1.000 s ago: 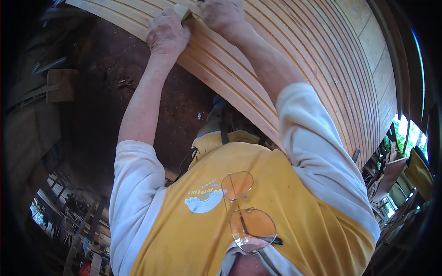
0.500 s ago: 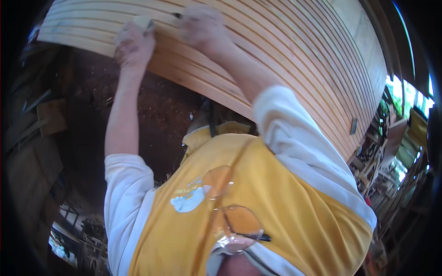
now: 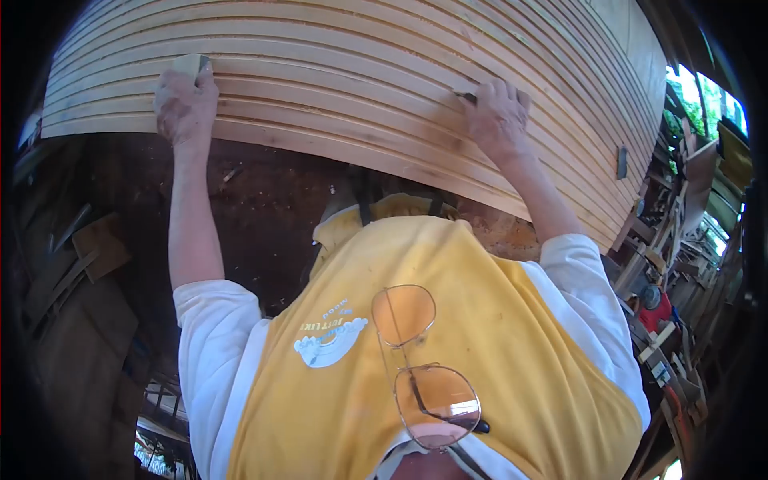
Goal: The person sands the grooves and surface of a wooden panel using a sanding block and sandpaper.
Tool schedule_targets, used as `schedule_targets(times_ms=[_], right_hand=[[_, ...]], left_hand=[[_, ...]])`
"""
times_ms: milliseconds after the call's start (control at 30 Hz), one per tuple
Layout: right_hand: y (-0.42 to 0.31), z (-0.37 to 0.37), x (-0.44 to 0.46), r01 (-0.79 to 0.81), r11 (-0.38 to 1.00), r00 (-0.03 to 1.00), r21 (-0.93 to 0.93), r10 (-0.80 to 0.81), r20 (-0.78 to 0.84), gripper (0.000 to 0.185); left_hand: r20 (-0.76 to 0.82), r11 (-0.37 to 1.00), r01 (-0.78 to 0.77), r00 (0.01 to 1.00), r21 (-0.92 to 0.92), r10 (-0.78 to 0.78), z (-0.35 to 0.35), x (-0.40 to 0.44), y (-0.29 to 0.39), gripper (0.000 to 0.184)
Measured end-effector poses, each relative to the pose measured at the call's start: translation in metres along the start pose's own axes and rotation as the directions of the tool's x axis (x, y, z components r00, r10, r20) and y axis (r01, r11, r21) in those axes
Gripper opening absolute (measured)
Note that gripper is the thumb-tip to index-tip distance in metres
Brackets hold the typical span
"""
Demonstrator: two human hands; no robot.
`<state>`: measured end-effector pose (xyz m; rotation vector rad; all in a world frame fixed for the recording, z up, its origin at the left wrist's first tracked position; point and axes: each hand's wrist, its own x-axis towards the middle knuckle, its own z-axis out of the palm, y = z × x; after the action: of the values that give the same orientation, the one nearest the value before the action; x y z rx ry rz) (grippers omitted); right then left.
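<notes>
A wide light wooden panel point(image 3: 320, 52) with many parallel grooves lies before me. My left hand point(image 3: 186, 108) is on its left part, closed around a small pale block point(image 3: 189, 64) that sticks out past the fingers. Farther right, my right hand point(image 3: 498, 120) rests over the grooves, its fingers curled on a short dark, thin tool point(image 3: 466, 97). The tool's tip points left along the boards; the rest is hidden in the hand, so its kind cannot be made out.
A small dark grey block point(image 3: 622, 162) lies on the panel's right end. Glasses with orange lenses point(image 3: 404, 316) hang at my chest. Wood scraps point(image 3: 672, 240) and a red tool point(image 3: 654, 308) are piled at the right. Boards point(image 3: 100, 248) stand at the left.
My right hand has moved far to the right along the grooves with the dark tool. My left hand has shifted left and slightly down with the pale block.
</notes>
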<state>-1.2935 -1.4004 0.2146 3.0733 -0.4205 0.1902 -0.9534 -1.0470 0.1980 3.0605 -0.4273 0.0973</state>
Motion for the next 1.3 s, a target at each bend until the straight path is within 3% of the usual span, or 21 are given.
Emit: schedule_targets(times_ms=[200,300,467,500,567,633,667,700,733,767,833,867,900,933,967,1067,1100,1133,1200,1233,1300], right_hand=[[-0.182,0.04,0.165,0.133,0.941,0.987,0.311,-0.099,-0.124,0.015],[-0.168,0.031,0.151,0.124,0.943,0.991,0.308,-0.105,-0.079,0.018],[-0.153,0.042,0.138,0.175,0.965,0.968,0.195,-0.132,-0.215,0.017],[-0.171,0.038,0.157,0.236,0.946,0.959,0.222,-0.191,-0.207,0.016],[-0.215,0.058,0.206,0.397,0.805,0.897,0.442,-0.237,-0.374,0.016],[-0.283,0.083,0.26,0.226,0.904,0.968,0.363,-0.168,-0.185,0.015],[-0.293,0.072,0.266,0.235,0.87,0.968,0.433,-0.17,-0.183,0.016],[-0.266,0.065,0.252,0.194,0.859,0.979,0.475,-0.143,-0.143,0.017],[-0.235,0.061,0.231,0.194,0.891,0.979,0.411,-0.146,-0.145,0.013],[-0.198,0.048,0.201,0.191,0.921,0.978,0.339,-0.149,-0.147,0.011],[-0.118,0.029,0.126,0.188,0.921,0.981,0.34,-0.162,-0.105,0.009],[-0.07,0.039,0.084,0.262,0.909,0.959,0.325,-0.207,-0.195,0.008],[-0.032,0.014,0.038,0.18,0.949,0.982,0.26,-0.158,-0.104,0.013],[-0.001,0.003,0.001,0.015,0.999,0.994,0.035,-0.019,0.107,0.029],[0.036,-0.01,-0.038,0.063,0.998,0.998,-0.013,-0.062,0.016,0.023],[0.082,-0.021,-0.075,-0.032,0.998,0.998,0.048,0.03,0.051,0.028],[0.061,-0.013,-0.058,-0.005,0.999,0.999,0.054,0.002,0.048,0.033],[0.038,-0.003,-0.032,0.086,0.985,0.995,0.152,-0.077,-0.068,0.026],[-0.014,0.025,0.025,0.122,0.933,0.992,0.338,-0.114,-0.045,0.009],[-0.045,0.023,0.047,0.197,0.958,0.978,0.207,-0.178,-0.109,0.013],[-0.061,0.014,0.059,0.123,0.97,0.992,0.211,-0.113,-0.056,0.015]], left_hand=[[0.014,0.999,0.029,1.0,-0.018,-0.028,-0.007,-0.005,0.003,0.058],[-0.016,0.998,-0.011,1.0,-0.054,0.01,-0.003,-0.006,-0.001,0.058],[-0.059,0.999,0.03,0.998,-0.023,-0.031,0.01,-0.008,0.002,0.059],[-0.054,0.999,0.045,0.997,-0.021,-0.046,0.007,-0.008,0.004,0.058],[-0.054,0.999,0.039,0.998,-0.022,-0.041,0.004,-0.005,0.004,0.058],[-0.048,0.999,-0.013,0.999,-0.035,0.011,0.006,-0.005,-0.005,0.057],[-0.037,1.0,-0.011,0.999,-0.021,0.011,0.003,0.0,-0.016,0.053],[0.008,0.998,-0.048,0.999,-0.044,0.048,0.011,-0.001,-0.009,0.048],[-0.044,0.998,0.001,0.999,-0.06,-0.004,0.023,0.001,-0.009,0.05],[-0.149,0.997,-0.074,0.986,-0.02,0.07,0.03,0.004,-0.014,0.054],[0.057,0.999,0.041,0.998,-0.031,-0.039,0.004,0.0,-0.004,0.065],[0.054,0.999,0.031,0.998,-0.013,-0.03,0.003,-0.001,-0.004,0.064],[0.046,1.0,0.027,0.999,0.013,-0.028,0.002,-0.001,-0.009,0.063],[0.033,0.999,0.027,0.999,0.044,-0.029,0.005,-0.002,-0.014,0.062],[0.041,0.998,0.028,0.999,0.049,-0.03,0.01,-0.002,-0.015,0.063],[0.044,0.997,0.045,0.998,0.068,-0.048,0.013,0.008,-0.018,0.067],[0.052,0.997,0.048,0.997,0.058,-0.051,0.016,0.01,-0.023,0.068],[0.069,0.997,0.057,0.996,0.049,-0.06,0.015,0.01,-0.022,0.069],[0.111,0.998,0.06,0.992,0.01,-0.061,0.012,0.011,-0.017,0.071],[0.139,0.998,0.059,0.989,-0.014,-0.057,0.007,0.01,-0.016,0.071],[0.134,0.998,-0.048,0.99,-0.043,0.053,-0.006,0.006,-0.009,0.07]])
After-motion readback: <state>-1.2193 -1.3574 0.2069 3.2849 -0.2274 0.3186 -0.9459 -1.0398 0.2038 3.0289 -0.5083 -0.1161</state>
